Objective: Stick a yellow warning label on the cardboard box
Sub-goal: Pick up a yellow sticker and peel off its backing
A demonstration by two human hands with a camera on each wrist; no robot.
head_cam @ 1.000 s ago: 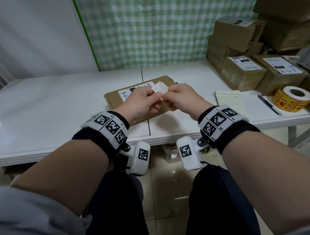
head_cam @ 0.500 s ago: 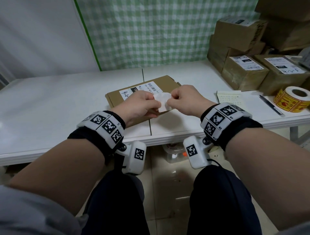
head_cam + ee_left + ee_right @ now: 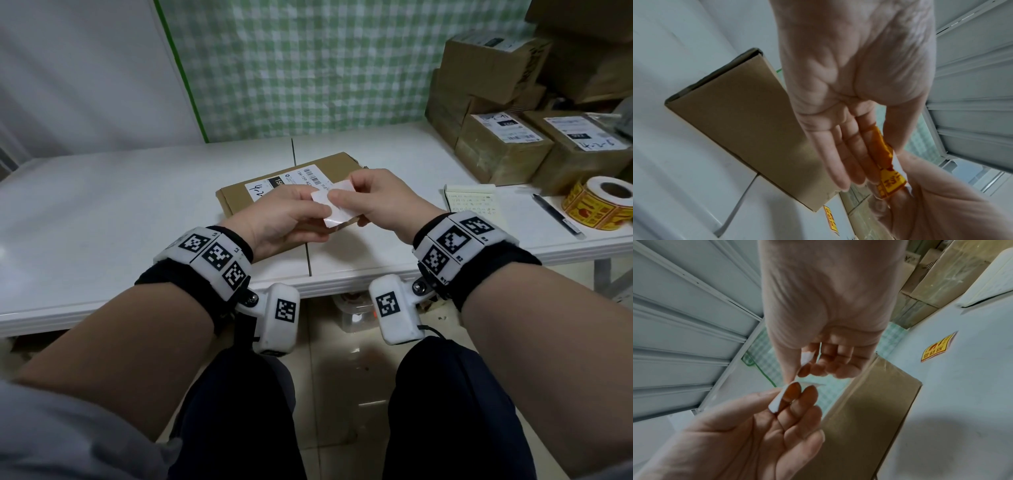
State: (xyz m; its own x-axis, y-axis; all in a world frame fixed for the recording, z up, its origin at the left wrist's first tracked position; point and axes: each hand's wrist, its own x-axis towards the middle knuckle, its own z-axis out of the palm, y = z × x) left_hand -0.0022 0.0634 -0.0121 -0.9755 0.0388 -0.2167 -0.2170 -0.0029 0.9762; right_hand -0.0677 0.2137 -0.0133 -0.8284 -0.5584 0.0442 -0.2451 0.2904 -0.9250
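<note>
A flat cardboard box (image 3: pixel 239 200) with a white shipping label lies on the white table (image 3: pixel 102 212). Just above its near right corner, both hands hold a yellow warning label (image 3: pixel 339 205) with its white back turned up to me. My left hand (image 3: pixel 294 219) pinches its left edge between thumb and fingers. My right hand (image 3: pixel 373 198) pinches the right edge. The left wrist view shows the label's yellow printed face (image 3: pixel 882 155) under my thumb, and the box (image 3: pixel 748 129) below. In the right wrist view the white backing (image 3: pixel 777 400) bends between the two hands.
A roll of yellow labels (image 3: pixel 603 205), a pen (image 3: pixel 556 214) and a notepad (image 3: pixel 474 205) lie at the table's right. Stacked cardboard parcels (image 3: pixel 503 147) fill the back right corner. A loose yellow label (image 3: pixel 937 348) lies on the table beside the box.
Both hands have come down and slightly toward me with the label. It has turned from sticking up to lying flatter, white side up, with the hands a little farther apart.
</note>
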